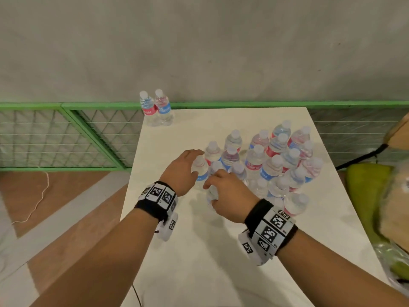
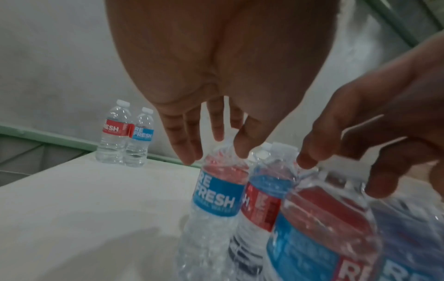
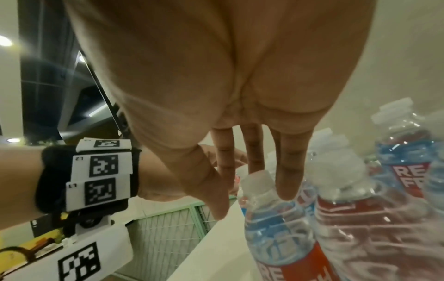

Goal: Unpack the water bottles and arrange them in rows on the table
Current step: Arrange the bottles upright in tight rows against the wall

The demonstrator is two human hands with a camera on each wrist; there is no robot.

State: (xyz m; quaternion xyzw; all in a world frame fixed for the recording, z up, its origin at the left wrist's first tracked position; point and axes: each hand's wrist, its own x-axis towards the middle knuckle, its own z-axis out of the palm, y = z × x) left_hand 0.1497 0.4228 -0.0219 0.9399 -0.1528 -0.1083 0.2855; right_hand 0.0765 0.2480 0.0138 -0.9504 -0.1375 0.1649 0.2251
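The worktop (image 1: 199, 251) is white and carries a dense cluster of bottles (image 1: 274, 160) on its right half, still partly wrapped in clear film; the film (image 2: 336, 190) shows as crinkled plastic over the nearest bottles in the left wrist view; labels are red or blue and read "REFRESH". Two separate bottles (image 1: 156, 108) stand upright and touching each other at the far left corner of the worktop, well apart from the cluster.

The left hand (image 1: 182, 170) reaches to the near left edge of the cluster; its fingers (image 2: 185, 140) are extended and slightly spread, tips at the shoulder of a blue-label bottle (image 2: 216, 199); a closed grip is not shown.

The right hand (image 1: 228, 193) sits just beside the left hand, over the near corner of the cluster; in the head view its fingers curl down onto the film and a bottle below; in the left wrist view its fingertips (image 2: 310, 159) press into the film; whether the film is pinched cannot be told.

Both wrists carry black bands (image 1: 155, 202) with white marker tiles.

A green mesh fence (image 1: 66, 134) runs behind the worktop; a grey wall (image 1: 199, 41) rises above it; a white cord (image 1: 37, 200) lies on the floor at left.
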